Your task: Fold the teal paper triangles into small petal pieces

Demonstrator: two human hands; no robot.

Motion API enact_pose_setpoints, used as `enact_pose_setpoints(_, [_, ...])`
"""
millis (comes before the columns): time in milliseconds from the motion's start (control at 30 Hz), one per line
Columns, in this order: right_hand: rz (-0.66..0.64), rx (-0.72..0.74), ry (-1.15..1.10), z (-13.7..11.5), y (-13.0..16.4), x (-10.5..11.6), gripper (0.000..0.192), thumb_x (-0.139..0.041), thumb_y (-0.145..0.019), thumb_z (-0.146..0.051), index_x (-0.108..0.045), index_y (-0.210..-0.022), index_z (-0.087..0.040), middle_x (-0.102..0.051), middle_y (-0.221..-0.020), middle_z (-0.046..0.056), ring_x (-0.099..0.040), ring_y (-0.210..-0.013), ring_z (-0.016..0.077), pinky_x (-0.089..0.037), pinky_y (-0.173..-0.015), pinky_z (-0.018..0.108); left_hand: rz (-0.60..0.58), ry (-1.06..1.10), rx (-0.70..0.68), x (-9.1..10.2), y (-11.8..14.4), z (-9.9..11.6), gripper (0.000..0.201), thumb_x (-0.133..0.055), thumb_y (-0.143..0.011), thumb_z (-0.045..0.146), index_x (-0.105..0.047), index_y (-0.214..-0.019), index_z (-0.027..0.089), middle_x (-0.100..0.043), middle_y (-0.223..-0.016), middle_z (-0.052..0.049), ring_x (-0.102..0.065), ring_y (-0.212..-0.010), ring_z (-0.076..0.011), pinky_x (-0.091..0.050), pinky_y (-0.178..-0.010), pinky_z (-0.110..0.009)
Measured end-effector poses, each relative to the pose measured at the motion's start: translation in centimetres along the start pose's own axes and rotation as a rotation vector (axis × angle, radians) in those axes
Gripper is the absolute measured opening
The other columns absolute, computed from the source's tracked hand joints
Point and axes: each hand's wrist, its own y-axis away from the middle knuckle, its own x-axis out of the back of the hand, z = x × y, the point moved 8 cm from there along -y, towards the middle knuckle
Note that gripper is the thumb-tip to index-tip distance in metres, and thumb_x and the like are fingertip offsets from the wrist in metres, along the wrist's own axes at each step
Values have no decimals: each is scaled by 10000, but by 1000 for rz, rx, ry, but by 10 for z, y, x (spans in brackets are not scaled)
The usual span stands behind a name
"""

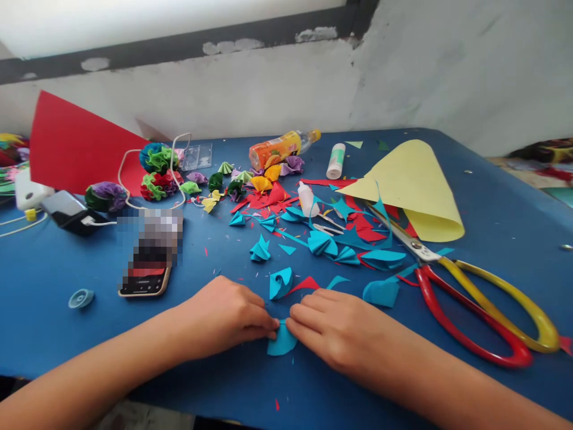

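Note:
A small fan-shaped piece of blue paper (282,343) lies near the table's front edge, between my two hands. My left hand (228,310) pinches its upper left side with thumb and fingertips. On the right side, my right hand (338,322) is closed against the same piece; its thumb is hidden. Just above sits a folded blue paper piece (280,283) beside a red scrap (305,285). More folded blue pieces (322,243) lie farther back. Large scissors (425,254) with one red and one yellow handle rest to the right of my right hand.
A phone (145,280) and a small round cap (81,298) lie left. Behind are an orange-labelled bottle (277,149), a white glue bottle (308,199), a glue stick (335,161), paper flowers (159,158), rolled yellow paper (421,185) and a red sheet (83,143).

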Motion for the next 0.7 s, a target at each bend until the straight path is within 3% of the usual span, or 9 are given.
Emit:
enact_pose_setpoints(400, [-27,-15,54,0,4,4,214,-444,-837,-27,-595,-759,-157,-533,-661,21,-484,-593,149,-376,-564,288,-17,19,120,2,2,-5,197,-627,-784,404,-695,-905,264,-705,-740,19,-651,-665,-134,-340,-509,-222])
enact_pose_setpoints(533, [-67,-78,7,8,7,3,195,-473,-830,-30,-584,-752,-169,-548,-680,12,-497,-599,142,-368,-562,280,-38,0,154,3,4,-5,325,-677,-708,478,-684,-963,275,-669,-652,15,-625,-587,-136,-302,-470,-230])
enact_pose_setpoints(700, [-47,-217,-93,21,6,3,147,-476,-863,-120,-568,-756,-163,-565,-733,24,-524,-648,142,-376,-582,260,-37,13,125,2,3,-2,342,-669,-718,478,-676,-981,260,-661,-665,2,-613,-612,-138,-314,-500,-219])
